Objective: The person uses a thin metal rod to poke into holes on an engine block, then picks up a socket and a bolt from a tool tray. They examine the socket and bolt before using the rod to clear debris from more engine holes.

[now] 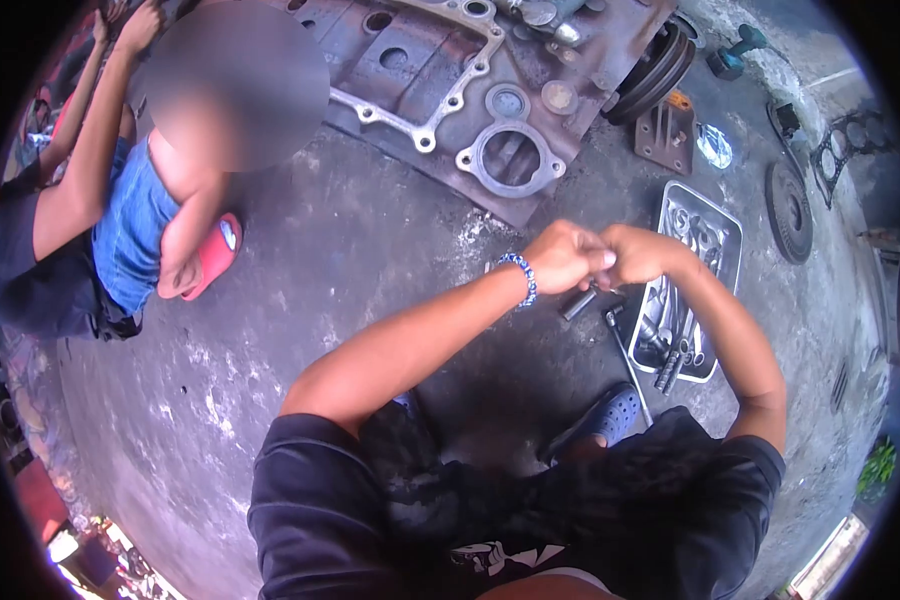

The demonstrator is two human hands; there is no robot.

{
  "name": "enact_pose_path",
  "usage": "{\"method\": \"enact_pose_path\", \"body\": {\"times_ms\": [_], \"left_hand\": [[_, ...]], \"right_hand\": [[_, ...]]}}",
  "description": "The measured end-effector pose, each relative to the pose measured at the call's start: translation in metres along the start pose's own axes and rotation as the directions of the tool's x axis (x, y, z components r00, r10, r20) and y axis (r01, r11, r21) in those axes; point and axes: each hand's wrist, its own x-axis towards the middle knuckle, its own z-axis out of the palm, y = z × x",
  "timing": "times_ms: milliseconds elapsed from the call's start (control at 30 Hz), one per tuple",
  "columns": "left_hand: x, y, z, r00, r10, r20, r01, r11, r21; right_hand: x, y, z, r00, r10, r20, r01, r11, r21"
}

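My left hand, with a blue and white beaded bracelet at the wrist, is closed. Its fingers meet those of my right hand, which is also curled shut. Whatever sits between the fingers is hidden; I cannot tell what it is. Just below them shows a short metal cylinder like a socket. Under my right forearm lies a white-rimmed metal tray with wrenches and sockets. A long-handled bar rests on the floor between the tray and my blue clog.
A large engine block lies ahead, with a pulley at its right end. Farther right are a rusty plate, a toothed disc, a gasket and a teal power tool. People sit at the left.
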Motion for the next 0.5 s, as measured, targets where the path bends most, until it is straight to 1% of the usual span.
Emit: {"method": "enact_pose_path", "body": {"times_ms": [33,67,100,133,167,200,233,267,333,367,433,467,500], "left_hand": [[0.0,-0.001,0.005,0.999,0.009,-0.046,-0.01,1.0,-0.025],[0.0,-0.001,0.009,0.996,0.013,-0.091,-0.018,0.998,-0.054],[-0.001,-0.002,0.011,0.991,0.021,-0.136,-0.032,0.997,-0.076],[-0.004,-0.003,0.013,0.965,0.115,-0.236,-0.089,0.989,0.117],[-0.01,-0.004,0.017,0.924,0.22,-0.313,-0.12,0.944,0.309],[-0.017,-0.003,0.022,0.87,0.331,-0.364,-0.125,0.864,0.488],[-0.024,-0.003,0.023,0.902,0.247,-0.354,-0.031,0.855,0.517],[-0.029,-0.005,0.025,0.941,0.207,-0.266,-0.005,0.798,0.602],[-0.037,-0.01,0.023,0.99,0.096,-0.101,0.014,0.651,0.759],[-0.042,-0.014,0.021,1.0,0.018,-0.013,-0.002,0.645,0.764],[-0.043,-0.034,0.019,0.993,-0.083,0.087,-0.025,0.562,0.826],[-0.044,-0.04,0.019,0.982,-0.136,0.131,-0.042,0.521,0.852],[-0.047,-0.037,0.017,0.979,-0.146,0.145,-0.057,0.486,0.872]], "right_hand": [[0.002,0.01,0.004,0.997,0.007,-0.072,-0.007,1.0,-0.002],[-0.001,0.005,0.002,0.992,0.03,-0.119,-0.028,1.0,0.013],[0.001,0.013,0.002,0.984,0.044,-0.173,-0.046,0.999,-0.009],[0.003,0.026,-0.001,0.972,0.056,-0.227,-0.065,0.997,-0.031],[0.003,0.035,-0.006,0.954,0.074,-0.29,-0.05,0.995,0.09],[0.003,0.04,-0.011,0.932,0.102,-0.348,-0.029,0.977,0.21],[0.001,0.043,-0.017,0.874,0.14,-0.464,-0.061,0.982,0.181],[-0.001,0.052,-0.023,0.808,0.157,-0.568,-0.09,0.986,0.143],[0.0,0.065,-0.033,0.649,0.103,-0.754,-0.125,0.992,0.029],[0.0,0.059,-0.034,0.593,0.051,-0.804,-0.065,0.998,0.015],[-0.003,0.033,-0.04,0.461,-0.048,-0.886,0.051,0.998,-0.027],[-0.004,0.02,-0.043,0.434,-0.066,-0.898,0.167,0.986,0.009],[-0.005,0.006,-0.044,0.408,-0.077,-0.91,0.281,0.959,0.045]]}}
